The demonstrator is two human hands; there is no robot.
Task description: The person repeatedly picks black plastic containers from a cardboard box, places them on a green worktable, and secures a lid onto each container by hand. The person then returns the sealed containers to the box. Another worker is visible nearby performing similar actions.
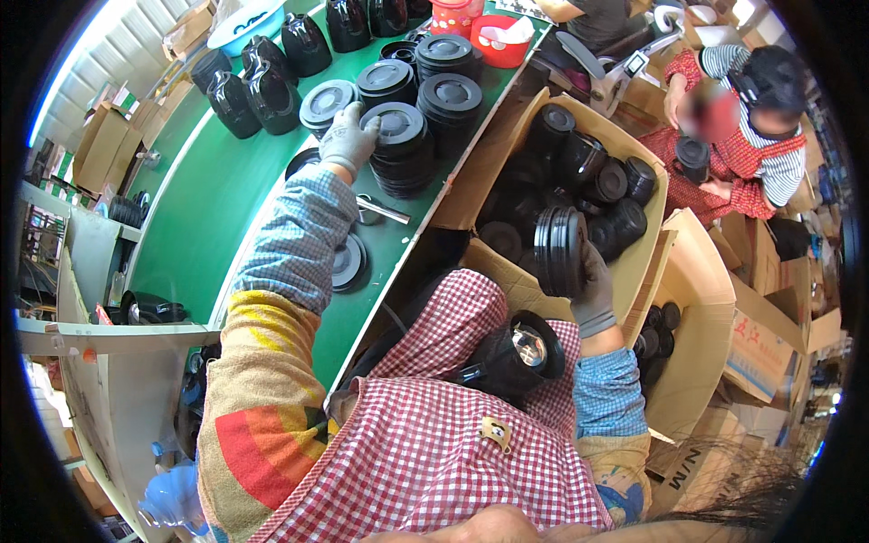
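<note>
My left hand (348, 140), in a grey glove, reaches over the green bench to the stacked round black lids. Its fingers are curled at the edge of a black lid (328, 101), beside a taller lid stack (398, 149). Above an open carton, my right hand (596, 294), also gloved, is closed around a short stack of black lids (559, 249) held on edge. A glossy black jug (507, 362) lies in my lap on the checked apron, its shiny opening facing up and right.
Several glossy black jugs (258, 95) stand on the green bench (195, 217). Loose lids (348, 262) and a metal piece (385, 210) lie nearer. The carton (444, 213) at right holds black containers; another carton (706, 312) has small black parts. A co-worker (760, 154) sits far right.
</note>
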